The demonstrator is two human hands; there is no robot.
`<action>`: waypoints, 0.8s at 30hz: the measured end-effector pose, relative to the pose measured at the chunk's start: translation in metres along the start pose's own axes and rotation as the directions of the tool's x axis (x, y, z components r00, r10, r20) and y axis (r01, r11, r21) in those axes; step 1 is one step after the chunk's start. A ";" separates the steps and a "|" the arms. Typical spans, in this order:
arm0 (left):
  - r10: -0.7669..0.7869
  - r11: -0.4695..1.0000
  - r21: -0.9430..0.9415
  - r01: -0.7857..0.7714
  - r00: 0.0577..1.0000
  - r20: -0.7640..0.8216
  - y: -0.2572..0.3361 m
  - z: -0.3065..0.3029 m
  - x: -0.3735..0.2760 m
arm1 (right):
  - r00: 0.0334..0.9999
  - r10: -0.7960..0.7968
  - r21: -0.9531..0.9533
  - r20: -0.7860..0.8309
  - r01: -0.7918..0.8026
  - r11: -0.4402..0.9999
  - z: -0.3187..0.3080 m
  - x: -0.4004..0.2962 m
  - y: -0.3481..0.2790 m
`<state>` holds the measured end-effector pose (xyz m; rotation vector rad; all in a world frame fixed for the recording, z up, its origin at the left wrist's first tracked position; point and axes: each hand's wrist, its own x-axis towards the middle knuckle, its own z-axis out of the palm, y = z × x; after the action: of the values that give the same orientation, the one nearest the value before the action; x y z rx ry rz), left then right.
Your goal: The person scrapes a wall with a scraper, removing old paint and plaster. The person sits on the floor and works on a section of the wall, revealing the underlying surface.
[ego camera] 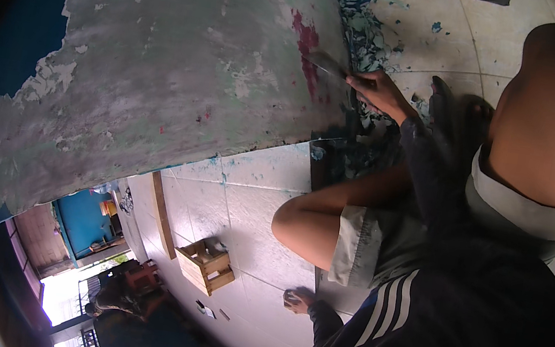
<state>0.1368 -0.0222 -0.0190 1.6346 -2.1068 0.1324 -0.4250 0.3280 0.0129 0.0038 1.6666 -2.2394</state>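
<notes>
My right hand (378, 93) grips a scraper (326, 63), its flat metal blade pointing left and lying against the wall. The handle is mostly hidden in my fingers. Beneath the blade, the stripped wall surface (164, 67) is patchy grey-green, with a dark red patch (307, 44) beside the blade's tip. Blue paint (11, 61) still covers the wall around a ragged edge. Peeled paint flakes (376, 41) lie heaped along the wall's foot, near my right hand. My left hand (298, 300) rests on the pale tiled floor (267, 246), fingers bent and apart, with nothing visible in it.
A small wooden stool or crate (206, 265) and a wooden plank (163, 215) are on the floor beyond the wall's corner. My bent knees (302, 225) flank my right arm. Further off are dark furniture (143, 277) and a bright doorway (60, 297).
</notes>
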 end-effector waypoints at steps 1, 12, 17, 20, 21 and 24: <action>-0.007 1.000 -0.024 0.007 1.000 0.026 0.002 0.000 -0.004 | 0.999 -0.026 -0.020 -0.031 0.025 0.999 0.001 0.005 -0.001; 0.008 1.000 -0.019 -0.009 0.999 -0.048 -0.003 0.001 -0.004 | 0.996 0.084 0.028 -0.021 -0.083 0.996 0.010 -0.004 -0.005; -0.005 0.998 -0.055 0.006 1.000 0.025 0.021 -0.003 -0.009 | 0.991 0.042 0.056 -0.128 -0.035 0.998 0.007 0.010 0.000; -0.028 0.999 -0.027 0.029 0.999 0.031 0.019 -0.005 -0.007 | 0.999 0.052 0.067 -0.011 -0.051 0.996 -0.002 0.005 0.007; -0.037 0.999 -0.018 0.038 0.998 0.041 0.017 -0.003 -0.007 | 1.000 0.016 0.025 0.022 -0.016 1.000 -0.011 0.007 0.008; -0.007 0.999 -0.045 0.007 1.000 0.016 0.010 -0.001 -0.002 | 0.999 -0.021 -0.023 0.041 0.022 0.999 -0.013 0.009 0.014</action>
<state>0.1284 -0.0172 -0.0167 1.6217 -2.1004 0.0701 -0.4320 0.3342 -0.0060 -0.0653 1.6799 -2.2204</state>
